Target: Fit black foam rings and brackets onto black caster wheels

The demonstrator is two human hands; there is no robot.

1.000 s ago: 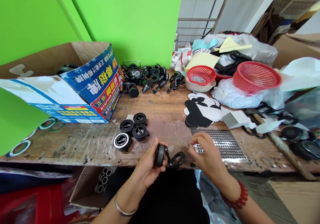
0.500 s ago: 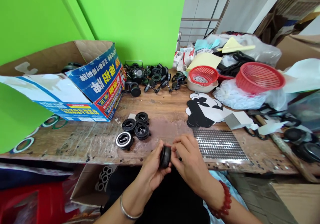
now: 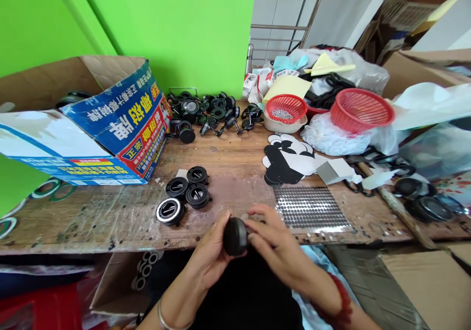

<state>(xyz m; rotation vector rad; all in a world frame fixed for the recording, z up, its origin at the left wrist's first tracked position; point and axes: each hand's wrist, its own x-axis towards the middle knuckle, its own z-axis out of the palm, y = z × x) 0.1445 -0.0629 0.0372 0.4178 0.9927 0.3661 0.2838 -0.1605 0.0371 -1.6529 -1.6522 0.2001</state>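
Observation:
My left hand point(image 3: 213, 249) grips a round black plastic part point(image 3: 234, 237), holding it tilted on edge just off the table's front edge. Against the part's right side are the fingertips of my right hand point(image 3: 270, 237); its thumb and fingers come together there, and whatever lies between them is too small or hidden to make out. Several similar round black parts point(image 3: 197, 195) lie grouped on the table to the left. One of them carries a white ring point(image 3: 170, 211) on top. A clear sheet with rows of small round dots point(image 3: 312, 207) lies right of my hands.
A blue and white carton point(image 3: 121, 119) stands at the left. Black assemblies point(image 3: 217, 112) are heaped along the green wall. Black-and-white panda-shaped cutouts point(image 3: 290, 161), red baskets point(image 3: 362, 109), a grey-white block point(image 3: 334, 171) and a wooden-handled hammer point(image 3: 399, 207) occupy the right side.
The black part has turned so its smooth dark face shows more toward me. My right fingers have shifted along its edge. The whole view has swung slightly to the right.

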